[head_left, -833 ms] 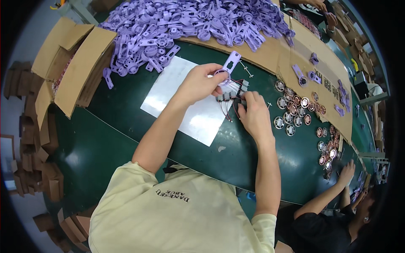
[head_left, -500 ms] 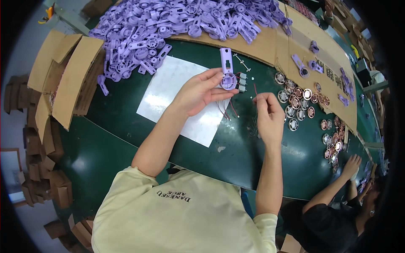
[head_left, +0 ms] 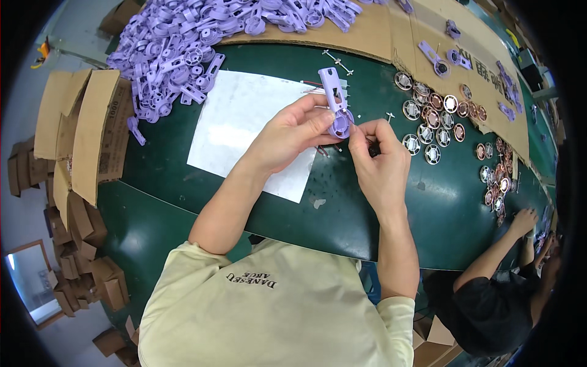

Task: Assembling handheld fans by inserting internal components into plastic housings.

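My left hand (head_left: 287, 137) is closed round a purple plastic housing (head_left: 331, 85), a long slotted handle with a round cup at its lower end. The housing stands tilted over the right edge of a white sheet (head_left: 229, 122). Fingertips of my right hand (head_left: 384, 162) are pinched at the rim of the cup, on a thin reddish wire mostly hidden by the fingers. Behind the housing, grey block-shaped parts are partly covered, with thin wires (head_left: 313, 87) beside them. A white stick-like part (head_left: 337, 62) lies just beyond on the green table.
A big heap of purple housings (head_left: 177, 58) covers the far left. Several silver and copper-coloured rings (head_left: 431, 117) lie at the right, near a cardboard sheet (head_left: 422, 37) holding a few purple parts. An open cardboard box (head_left: 92, 137) stands left. A co-worker's hand (head_left: 524, 222) rests at the far right.
My right hand has moved left and slightly up with the wire, from beside the housing to its cup. The housing has tilted in my left hand. The whole view has shifted a little.
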### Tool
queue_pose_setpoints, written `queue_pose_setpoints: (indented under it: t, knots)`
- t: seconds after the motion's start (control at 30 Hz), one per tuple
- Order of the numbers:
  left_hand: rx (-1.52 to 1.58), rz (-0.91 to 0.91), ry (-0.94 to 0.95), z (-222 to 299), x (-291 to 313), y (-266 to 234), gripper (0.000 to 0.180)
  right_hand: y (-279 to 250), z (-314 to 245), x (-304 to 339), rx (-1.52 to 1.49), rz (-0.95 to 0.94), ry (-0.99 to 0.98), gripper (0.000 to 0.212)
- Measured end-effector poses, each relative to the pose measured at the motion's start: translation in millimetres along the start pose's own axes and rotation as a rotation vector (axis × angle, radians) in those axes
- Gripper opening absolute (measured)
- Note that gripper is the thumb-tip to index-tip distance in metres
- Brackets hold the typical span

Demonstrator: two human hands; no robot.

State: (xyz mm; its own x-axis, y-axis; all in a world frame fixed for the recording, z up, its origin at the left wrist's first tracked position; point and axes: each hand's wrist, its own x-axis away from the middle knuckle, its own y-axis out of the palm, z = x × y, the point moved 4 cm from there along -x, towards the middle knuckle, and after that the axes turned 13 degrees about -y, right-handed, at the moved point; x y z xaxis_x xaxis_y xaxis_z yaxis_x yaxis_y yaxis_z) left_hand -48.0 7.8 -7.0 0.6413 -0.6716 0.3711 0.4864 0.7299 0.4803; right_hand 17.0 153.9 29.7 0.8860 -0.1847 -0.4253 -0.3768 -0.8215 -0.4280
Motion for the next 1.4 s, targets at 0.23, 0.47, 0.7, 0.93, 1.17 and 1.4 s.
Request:
queue_pose_setpoints:
  t: [0.23, 0.47, 0.7, 0.93, 1.17, 1.4]
  knots:
    - [-0.045, -0.008, 0.039, -2.5, 0.0, 2.1, 0.035, 0.3, 1.8, 1.4, -0.024, -0.05, 0.048, 0.014]
    - [-0.049, -0.039, 0.067, -0.9, 0.0, 8.5, 0.03, 1.7, 13.7, 4.5, -0.317, -0.016, 0.206, 0.014]
    - [-0.03, -0.038, 0.104, -1.7, 1.5, 9.0, 0.032, 4.1, 13.2, 5.3, -0.524, -0.044, 0.348, 0.014]
    - [-0.013, -0.008, 0.103, -2.0, 2.7, 10.2, 0.033, 2.6, 11.5, 4.6, -0.254, -0.035, 0.217, 0.011]
    - [-0.026, -0.039, 0.051, -5.4, 1.5, 13.3, 0.032, 3.4, 12.1, 6.3, -0.217, 0.112, 0.115, 0.01]
    - [-0.006, 0.009, 0.092, -9.3, 0.8, 16.6, 0.028, 0.2, 8.3, 1.9, -0.102, 0.0, 0.091, 0.011]
